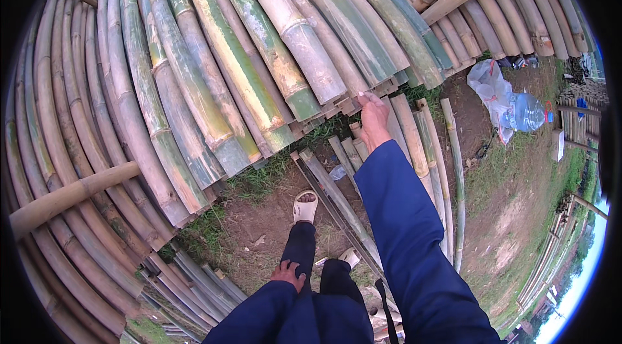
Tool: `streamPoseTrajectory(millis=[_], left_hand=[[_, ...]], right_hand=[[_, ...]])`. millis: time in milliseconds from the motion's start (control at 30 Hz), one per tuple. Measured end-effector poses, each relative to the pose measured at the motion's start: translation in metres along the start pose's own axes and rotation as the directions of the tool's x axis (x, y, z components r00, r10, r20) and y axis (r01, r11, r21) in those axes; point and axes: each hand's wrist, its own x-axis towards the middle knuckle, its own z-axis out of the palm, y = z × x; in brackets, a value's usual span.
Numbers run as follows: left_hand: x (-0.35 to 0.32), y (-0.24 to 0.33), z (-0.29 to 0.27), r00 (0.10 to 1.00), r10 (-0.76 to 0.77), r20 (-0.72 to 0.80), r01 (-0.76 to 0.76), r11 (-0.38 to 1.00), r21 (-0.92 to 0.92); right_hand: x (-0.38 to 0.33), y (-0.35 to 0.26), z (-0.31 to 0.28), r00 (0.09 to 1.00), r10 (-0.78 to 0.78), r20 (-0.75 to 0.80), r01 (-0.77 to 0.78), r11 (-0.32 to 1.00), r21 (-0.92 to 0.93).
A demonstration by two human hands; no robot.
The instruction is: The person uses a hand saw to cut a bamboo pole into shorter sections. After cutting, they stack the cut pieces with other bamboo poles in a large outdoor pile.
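A stack of long split bamboo pieces (pixel 194 94), green and pale brown, fills the upper middle with its cut ends toward me. At its front edge my right hand (pixel 374 118) is closed, thumb and fingertips at the cut end of one pale split bamboo piece (pixel 334 52). Part of the grip is hidden behind the hand. My left hand (pixel 288 274) rests on my dark trouser leg, holding nothing, its fingers slightly spread. Just beneath my right forearm, more bamboo lengths (pixel 414 143) lie low, running back toward me.
Another bamboo stack (pixel 65 117) stands at the left, with a bamboo crosspiece (pixel 74 200) over it. On the ground at the right lie a plastic bag (pixel 489 91) and a large clear bottle (pixel 523 113). My light clog (pixel 304 206) stands on dirt and grass.
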Motion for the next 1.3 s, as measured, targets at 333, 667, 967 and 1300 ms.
streamPoseTrajectory(millis=[333,667,967,1300], left_hand=[[0.013,0.009,0.016,0.998,-0.04,0.057,0.037,0.998,0.056],[0.01,0.017,0.094,0.995,0.067,-0.069,-0.041,0.944,0.327],[-0.007,0.03,0.143,0.975,0.138,-0.175,-0.039,0.88,0.474],[-0.009,0.043,0.156,0.966,0.178,-0.189,-0.051,0.844,0.534]], right_hand=[[-0.203,0.144,-0.197,0.855,0.518,-0.028,-0.41,0.641,-0.648],[-0.368,0.429,-0.505,0.639,0.664,-0.388,-0.739,0.39,-0.55],[-0.34,0.516,-0.55,0.974,0.173,-0.145,-0.185,0.246,-0.952],[-0.305,0.601,-0.577,0.974,0.225,-0.019,-0.043,0.104,-0.994]])
